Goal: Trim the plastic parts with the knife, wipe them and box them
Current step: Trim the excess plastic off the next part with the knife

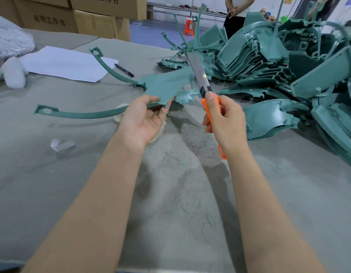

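Observation:
My left hand (144, 117) grips a teal plastic part (166, 84) by its near edge, thumb on top. Two long curved arms of the part reach left, each ending in a looped tab. My right hand (225, 119) holds an orange utility knife (210, 111); its long blade (197, 68) points up and away, lying against the part's right edge. A pale cloth (119, 113) lies on the table, mostly hidden under my left hand. Thin teal shavings (190, 207) are scattered on the grey table cover (52, 174) between my forearms.
A big heap of teal plastic parts (289, 66) fills the right side. White paper (66, 64) with a black pen (124, 70) lies at the far left, beside clear plastic bags (11, 42). Cardboard boxes (76, 14) stand behind. A person (236, 12) stands beyond the table.

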